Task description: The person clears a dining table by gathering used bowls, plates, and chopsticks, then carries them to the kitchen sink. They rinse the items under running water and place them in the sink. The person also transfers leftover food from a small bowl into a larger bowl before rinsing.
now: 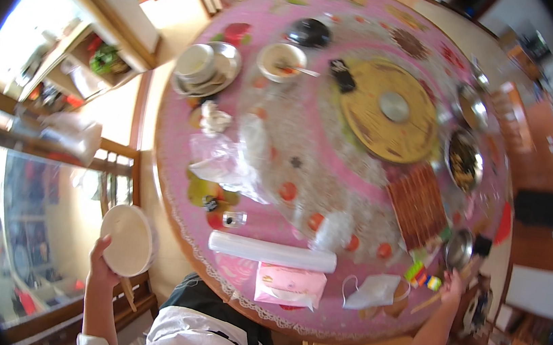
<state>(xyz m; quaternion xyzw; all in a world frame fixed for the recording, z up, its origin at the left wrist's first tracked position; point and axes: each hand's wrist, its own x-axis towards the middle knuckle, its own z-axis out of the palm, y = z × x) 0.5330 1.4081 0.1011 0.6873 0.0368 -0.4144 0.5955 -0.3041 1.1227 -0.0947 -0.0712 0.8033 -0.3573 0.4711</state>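
My left hand [104, 265] holds a pale bowl [129, 241] by its side, tilted, out past the left edge of the round table; part of a wooden stick shows below it. My right hand [452, 287] is at the table's right edge, touching a small metal bowl [459, 248]; thin wooden chopsticks [426, 303] appear to run under its fingers. Whether it grips the bowl, the sticks or both is hard to see. Colourful toy blocks [422, 277] lie just left of that hand, and a white face mask [370, 291] lies farther left.
A tissue pack [290, 286] and a clear plastic roll [272, 252] lie near the front edge. Crumpled plastic bags [229, 164], stacked bowls [196, 63] and a bowl with a spoon [274, 57] stand left. A yellow turntable [365, 116], bamboo mat [418, 206] and food dish [463, 165] are right.
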